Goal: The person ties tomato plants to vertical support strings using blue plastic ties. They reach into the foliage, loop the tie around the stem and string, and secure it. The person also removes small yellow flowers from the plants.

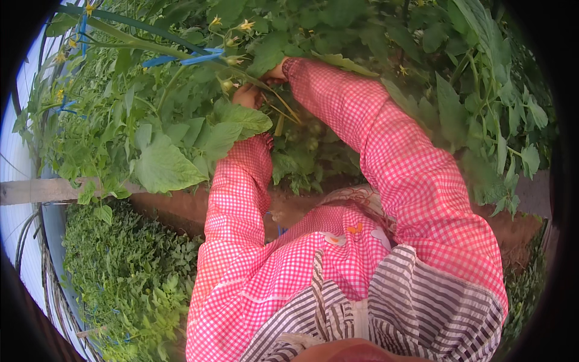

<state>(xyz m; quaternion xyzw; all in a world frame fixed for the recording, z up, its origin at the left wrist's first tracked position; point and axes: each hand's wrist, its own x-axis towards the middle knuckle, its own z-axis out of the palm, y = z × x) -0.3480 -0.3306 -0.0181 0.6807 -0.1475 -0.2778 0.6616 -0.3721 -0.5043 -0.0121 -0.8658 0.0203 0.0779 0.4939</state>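
Both my arms, in red-and-white checked sleeves, reach into a tall row of tomato plants [172,160]. My left hand [248,96] is among the leaves beside a thin stem, its visible fingers curled; what they grip is hidden. Close by, slightly farther in and to the right, is my right hand [275,73]. Leaves and its cuff cover most of that hand, so its fingers do not show clearly. Just left of the hands, a blue tie [203,57] is fastened around a green stem with yellow flowers [246,25]. A few thin brownish stems [283,107] hang below the hands.
A wooden rail [45,191] crosses at the left. Low leafy plants [129,265] grow behind a strip of bare brown soil [172,211]. Pale plastic sheeting [21,133] with dark cords stands along the far left. Dense foliage [482,102] closes in on the right.
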